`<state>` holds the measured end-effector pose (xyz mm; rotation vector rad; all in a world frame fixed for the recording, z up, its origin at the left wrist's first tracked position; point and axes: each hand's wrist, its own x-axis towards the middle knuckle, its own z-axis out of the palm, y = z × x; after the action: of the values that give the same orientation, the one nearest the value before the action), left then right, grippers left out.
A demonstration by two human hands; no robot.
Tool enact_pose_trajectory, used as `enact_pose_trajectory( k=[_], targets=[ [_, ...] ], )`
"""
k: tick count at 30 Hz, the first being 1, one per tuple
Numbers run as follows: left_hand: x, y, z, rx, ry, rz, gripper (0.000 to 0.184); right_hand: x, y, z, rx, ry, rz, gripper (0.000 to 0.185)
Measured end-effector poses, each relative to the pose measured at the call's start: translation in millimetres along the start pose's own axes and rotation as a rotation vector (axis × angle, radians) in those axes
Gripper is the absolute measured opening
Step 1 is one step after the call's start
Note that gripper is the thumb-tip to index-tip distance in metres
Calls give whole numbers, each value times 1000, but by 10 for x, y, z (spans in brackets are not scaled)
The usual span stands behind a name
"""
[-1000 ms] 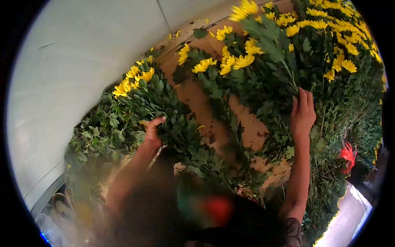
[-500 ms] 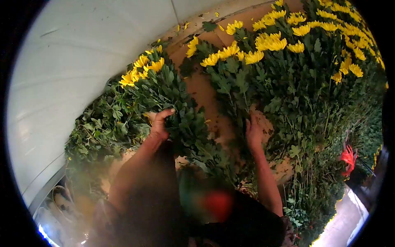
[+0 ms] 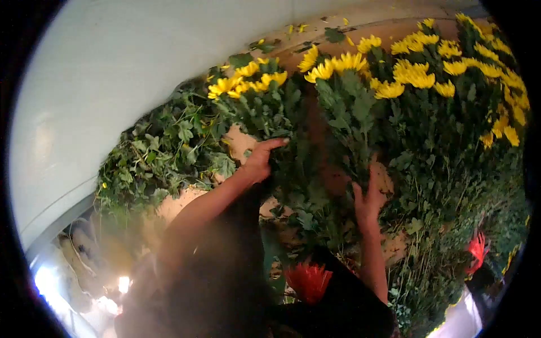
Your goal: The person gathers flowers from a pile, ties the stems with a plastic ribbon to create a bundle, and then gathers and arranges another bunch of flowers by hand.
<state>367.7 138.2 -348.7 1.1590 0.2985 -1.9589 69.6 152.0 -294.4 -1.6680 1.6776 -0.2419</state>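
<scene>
My left hand [image 3: 259,160] is closed round a bunch of yellow flowers [image 3: 248,81] with dark green leaves; its thumb lies across the stems. Just right of it, my right hand [image 3: 369,194] is closed around the leafy stems of other yellow flowers [image 3: 338,66], with thumb and fingers on either side of them. The fingertips of both hands are partly hidden by leaves. A brown strip of surface shows between the two bunches.
A large pile of yellow flowers [image 3: 414,73] lies at the right. Loose leaves [image 3: 158,146] are heaped at the left by a pale wall [image 3: 112,73]. Red strands [image 3: 309,281] hang near my body, and another red bundle [image 3: 477,252] is at the far right.
My right hand has come down and left from the pile with flowers, whose heads now stand beside others. My left hand and its bunch have shifted right and slightly up, toward my right hand.
</scene>
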Motion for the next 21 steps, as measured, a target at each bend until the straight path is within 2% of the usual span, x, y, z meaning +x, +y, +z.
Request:
enact_pose_trajectory(
  k=[2, 4, 5, 7, 8, 9, 10, 12, 16, 18, 19, 20, 21],
  targets=[
    [61, -9, 16, -36, 6, -24, 28, 10, -432, -297, 53, 13, -39, 64],
    [48, -20, -38, -65, 6, -63, 29, 0, -887, -412, 221, -96, 7, 54],
    [19, -32, -90, 428, -123, 317, 30, 27, -994, -305, 218, -98, 5, 54],
    [33, -113, -272, 913, -247, 696, 31, 118, -1156, -48, 102, -263, -52, 54],
    [115, -187, -438, 1338, -176, 865, 33, 161, -1172, 94, 100, -264, -49, 54],
    [129, -185, -458, 1769, -89, 1025, 35, 219, -1160, 250, 76, -392, 20, 53],
    [146, -181, -475, 1771, -89, 1026, 35, 252, -1158, 341, 54, -519, 89, 52],
    [63, -111, -363, 1624, -145, 741, 42, 216, -1162, 379, 94, -482, 63, 52],
    [353, -336, -724, 1660, -104, 854, 38, 141, -937, 500, 41, -377, -65, 53],
    [203, -242, -572, 1381, -171, 724, 35, 108, -930, 514, 98, -329, -83, 53],
    [130, -193, -519, 1381, -180, 725, 35, 100, -930, 520, 156, -278, -101, 54],
    [65, -165, -508, 1118, -302, 765, 38, 107, -944, 523, 151, -265, -89, 54],
    [24, -143, -467, 849, -430, 786, 42, 135, -966, 521, 58, -350, -26, 54]
  ],
)
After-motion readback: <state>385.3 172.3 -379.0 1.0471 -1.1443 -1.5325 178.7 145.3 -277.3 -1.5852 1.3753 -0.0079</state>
